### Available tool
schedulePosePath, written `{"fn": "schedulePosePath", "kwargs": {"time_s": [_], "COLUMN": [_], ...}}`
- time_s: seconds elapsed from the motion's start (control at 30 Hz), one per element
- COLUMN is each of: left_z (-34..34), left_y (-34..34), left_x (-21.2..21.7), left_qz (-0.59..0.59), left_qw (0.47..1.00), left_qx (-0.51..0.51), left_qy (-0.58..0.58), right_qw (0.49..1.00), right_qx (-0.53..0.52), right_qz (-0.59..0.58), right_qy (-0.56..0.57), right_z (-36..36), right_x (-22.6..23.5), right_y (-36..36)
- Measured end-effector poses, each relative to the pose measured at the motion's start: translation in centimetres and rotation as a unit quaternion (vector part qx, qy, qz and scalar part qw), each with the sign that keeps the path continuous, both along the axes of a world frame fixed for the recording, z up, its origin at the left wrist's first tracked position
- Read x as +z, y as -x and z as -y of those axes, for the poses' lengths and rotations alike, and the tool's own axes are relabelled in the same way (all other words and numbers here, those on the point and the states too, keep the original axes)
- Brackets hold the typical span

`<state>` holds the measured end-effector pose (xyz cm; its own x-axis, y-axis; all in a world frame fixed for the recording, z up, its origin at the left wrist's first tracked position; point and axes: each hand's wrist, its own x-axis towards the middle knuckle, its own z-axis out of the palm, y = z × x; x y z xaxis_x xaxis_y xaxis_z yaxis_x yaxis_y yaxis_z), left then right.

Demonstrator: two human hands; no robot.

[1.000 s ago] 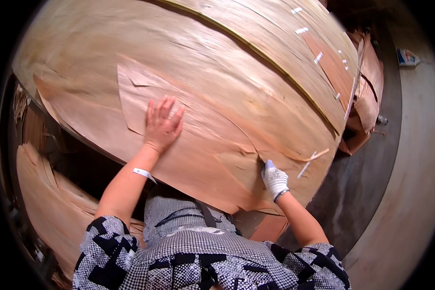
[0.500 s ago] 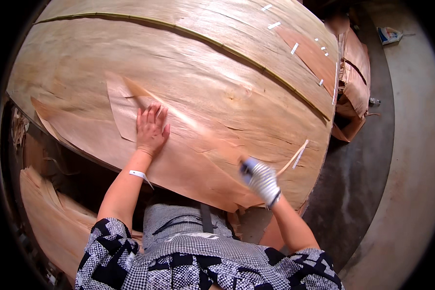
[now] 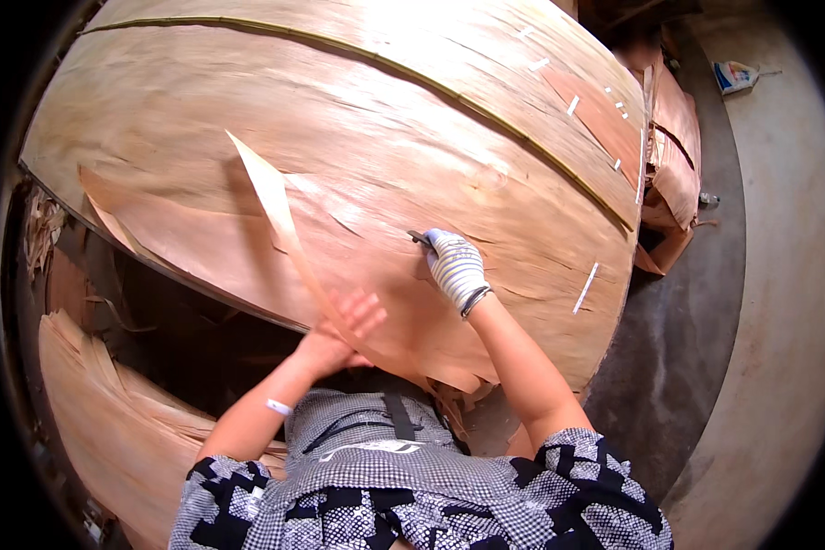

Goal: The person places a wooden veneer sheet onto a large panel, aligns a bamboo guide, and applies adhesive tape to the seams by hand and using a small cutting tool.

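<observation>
Broad sheets of wood veneer (image 3: 357, 119) cover the work surface. A long narrow veneer strip (image 3: 270, 192) stands partly raised off the sheets, its pointed end at the upper left, and runs down past my left hand. My left hand (image 3: 344, 325), bare and a little blurred, is near the front edge with fingers stretched out; the strip crosses over it. My right hand (image 3: 456, 266), in a striped white glove, is closed around a small dark knife (image 3: 420, 238), of which only the tip shows, over the veneer to the right.
A thin bamboo rod (image 3: 367, 57) lies across the far part of the sheets. White tape pieces (image 3: 585, 289) dot the right side. Stacked veneer (image 3: 110, 394) stands at lower left. Beyond the right edge are a veneer bundle (image 3: 674, 137), a bag (image 3: 735, 77) and a blurred person.
My left hand has left the sheet and come toward the front edge, and the strip now rises loose. My right hand has moved up and left with the knife. The thin sliver at right is gone.
</observation>
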<state>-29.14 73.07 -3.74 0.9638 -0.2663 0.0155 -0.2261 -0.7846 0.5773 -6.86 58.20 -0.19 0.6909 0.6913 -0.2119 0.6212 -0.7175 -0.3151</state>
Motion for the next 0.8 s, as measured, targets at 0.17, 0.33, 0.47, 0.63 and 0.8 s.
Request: {"fn": "schedulePosePath", "kwargs": {"time_s": [0.17,0.33,0.47,0.63,0.8], "left_z": [1.4,0.5,-2.7,-7.9,-6.7], "left_y": [1.6,4.2,6.9,7.5,-4.9], "left_x": [0.1,0.9,3.1,5.7,10.9], "left_qz": [0.143,0.113,0.060,-0.032,0.131], "left_qw": [0.982,0.987,0.966,0.869,0.942], "left_qx": [0.036,0.111,0.239,0.489,0.306], "left_qy": [-0.116,-0.024,-0.074,-0.068,0.036], "right_qw": [1.000,1.000,0.999,0.993,0.927], "right_qx": [0.009,0.007,-0.003,-0.043,-0.053], "right_qz": [0.018,0.009,0.022,-0.044,-0.052], "right_qy": [-0.016,-0.025,-0.050,-0.099,-0.369], "right_z": [0.1,0.4,0.8,1.0,0.0], "right_x": [-0.3,-0.3,-0.9,-0.1,4.4], "right_y": [0.4,0.4,0.5,-0.1,2.7]}}
